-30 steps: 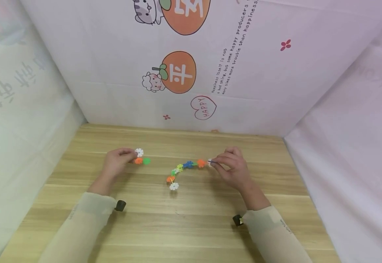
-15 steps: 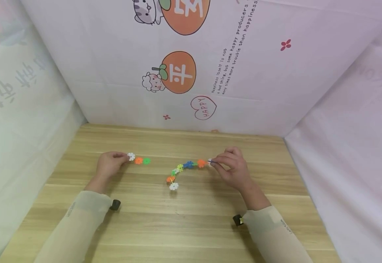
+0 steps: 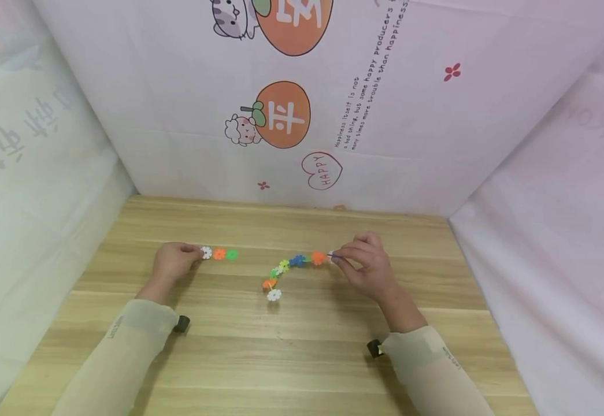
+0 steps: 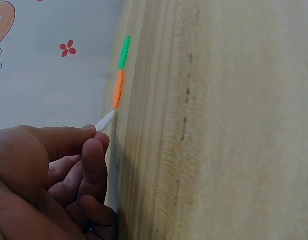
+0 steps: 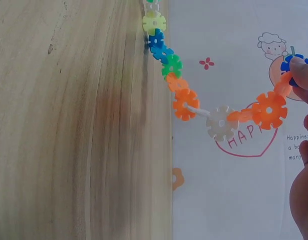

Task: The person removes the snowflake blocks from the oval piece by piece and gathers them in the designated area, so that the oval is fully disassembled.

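Observation:
My left hand pinches a white notched plastic disc between thumb and fingertip, close over the table. Its far edge is right at an orange disc, which lies in a row with a green disc. The white one is tilted against that row in the left wrist view. With thumb and fingertips, my right hand pinches a blue disc at the end of a chain of linked discs in orange, white, green, blue and yellow. The chain curves down to a white disc at its other end.
The wooden tabletop runs back to a printed white cloth wall. More cloth hangs at the left side and right side. A small black device sits at the left wrist, another at the right.
My left hand has moved left and slightly down with the white disc, from above the orange disc to its left, in line with the row. The right hand has stayed nearly still.

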Demonstrator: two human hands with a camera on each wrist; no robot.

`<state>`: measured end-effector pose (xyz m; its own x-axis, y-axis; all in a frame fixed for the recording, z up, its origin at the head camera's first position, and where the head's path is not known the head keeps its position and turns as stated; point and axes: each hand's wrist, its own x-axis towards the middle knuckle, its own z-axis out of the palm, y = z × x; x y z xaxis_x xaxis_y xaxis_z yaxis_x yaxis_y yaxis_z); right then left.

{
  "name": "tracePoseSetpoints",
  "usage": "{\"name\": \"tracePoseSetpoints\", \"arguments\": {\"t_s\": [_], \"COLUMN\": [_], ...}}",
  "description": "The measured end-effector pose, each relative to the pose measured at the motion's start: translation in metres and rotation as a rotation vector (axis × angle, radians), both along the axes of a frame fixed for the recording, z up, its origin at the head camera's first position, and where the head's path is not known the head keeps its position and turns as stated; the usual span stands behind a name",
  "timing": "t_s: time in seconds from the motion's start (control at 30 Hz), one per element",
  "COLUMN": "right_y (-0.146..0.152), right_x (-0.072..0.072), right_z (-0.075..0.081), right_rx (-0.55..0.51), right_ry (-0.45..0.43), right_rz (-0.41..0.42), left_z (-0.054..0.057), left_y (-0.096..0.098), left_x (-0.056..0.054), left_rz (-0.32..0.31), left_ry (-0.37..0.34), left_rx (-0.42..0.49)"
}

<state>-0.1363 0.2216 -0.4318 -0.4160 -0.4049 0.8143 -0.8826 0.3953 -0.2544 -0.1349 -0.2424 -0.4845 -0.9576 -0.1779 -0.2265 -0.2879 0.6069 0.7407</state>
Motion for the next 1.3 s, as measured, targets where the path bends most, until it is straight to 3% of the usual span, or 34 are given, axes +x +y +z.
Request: {"name": "tracePoseSetpoints", "arguments": {"t_s": [0.53,1.3], "right_y": [-0.0031,-0.0063], "right_x": [0.0015,0.0013], "right_z": [-0.0028,-0.001], "right_rx": [-0.006,0.014], "right_ry": [0.003,0.009], "right_rz": [0.01,-0.002], "left_z": [-0.0016,0.0008], "left_y": [0.0007,0.0013], "left_x": [-0.0034,-0.0005], "left_rz": [-0.021,-0.029], "left_ry": [-0.007,0.002], "left_rx": [-0.061,-0.069]}}
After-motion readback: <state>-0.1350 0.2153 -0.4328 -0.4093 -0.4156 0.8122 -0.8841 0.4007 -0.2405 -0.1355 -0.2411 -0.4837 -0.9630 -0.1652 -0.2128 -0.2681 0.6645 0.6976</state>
